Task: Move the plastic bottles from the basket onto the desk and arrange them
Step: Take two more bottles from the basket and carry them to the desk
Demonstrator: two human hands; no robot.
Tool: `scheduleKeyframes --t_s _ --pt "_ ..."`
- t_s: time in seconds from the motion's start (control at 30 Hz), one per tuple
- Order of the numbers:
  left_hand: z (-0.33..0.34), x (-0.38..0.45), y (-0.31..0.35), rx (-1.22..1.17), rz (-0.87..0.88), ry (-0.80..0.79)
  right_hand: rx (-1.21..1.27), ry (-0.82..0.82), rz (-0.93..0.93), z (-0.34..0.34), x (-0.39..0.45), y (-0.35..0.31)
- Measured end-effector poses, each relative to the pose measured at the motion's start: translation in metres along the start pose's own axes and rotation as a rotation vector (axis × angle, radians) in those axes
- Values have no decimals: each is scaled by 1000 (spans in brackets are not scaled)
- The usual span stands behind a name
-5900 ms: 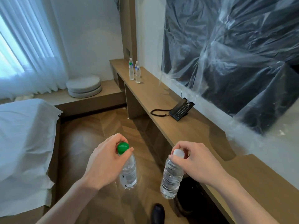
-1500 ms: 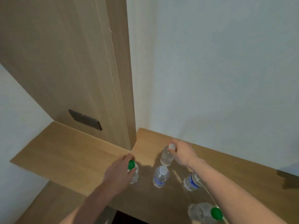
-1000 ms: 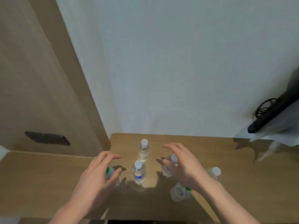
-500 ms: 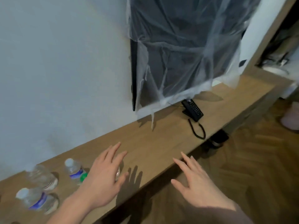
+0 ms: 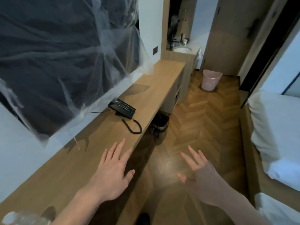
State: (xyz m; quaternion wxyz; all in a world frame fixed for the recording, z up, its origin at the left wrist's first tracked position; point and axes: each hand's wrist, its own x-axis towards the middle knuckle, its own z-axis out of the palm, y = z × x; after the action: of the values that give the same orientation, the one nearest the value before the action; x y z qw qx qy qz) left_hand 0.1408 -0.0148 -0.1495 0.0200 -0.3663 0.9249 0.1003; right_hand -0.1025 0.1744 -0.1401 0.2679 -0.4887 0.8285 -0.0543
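Bottle [image 5: 21, 218], one blurred with a white cap, stands on the counter [image 5: 103, 132] at the lower left edge. Left hand [image 5: 112, 172] and right hand [image 5: 200, 173] are both empty, fingers spread. No basket is clearly visible; more bottles may remain.

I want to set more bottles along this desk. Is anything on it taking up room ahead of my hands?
Only a black phone with its coiled cord, lying farther along the desk. Both hands, left and right, are empty.
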Motion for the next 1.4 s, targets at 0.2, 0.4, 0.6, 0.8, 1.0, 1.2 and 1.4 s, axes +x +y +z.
scheduleKeyframes --t_s 0.2,0.4,0.6,0.8,1.0,1.2,1.4 --pt "-7 91 28 -14 86 -85 -22 9 98 -41 46 37" --pt "-19 184 7 -38 68 -86 -4 42 96 -90 131 46" --pt "-31 283 6 -25 127 -115 20 82 164 -134 195 60" --pt "-38 376 55 -13 273 -155 70 102 264 -161 228 118" --pt "-42 474 127 42 345 -176 87 160 329 -197 271 198" --pt "-42 573 206 85 327 -143 89 173 319 -250 331 286" --pt "-56 660 269 43 236 -142 29 151 271 -331 391 356"
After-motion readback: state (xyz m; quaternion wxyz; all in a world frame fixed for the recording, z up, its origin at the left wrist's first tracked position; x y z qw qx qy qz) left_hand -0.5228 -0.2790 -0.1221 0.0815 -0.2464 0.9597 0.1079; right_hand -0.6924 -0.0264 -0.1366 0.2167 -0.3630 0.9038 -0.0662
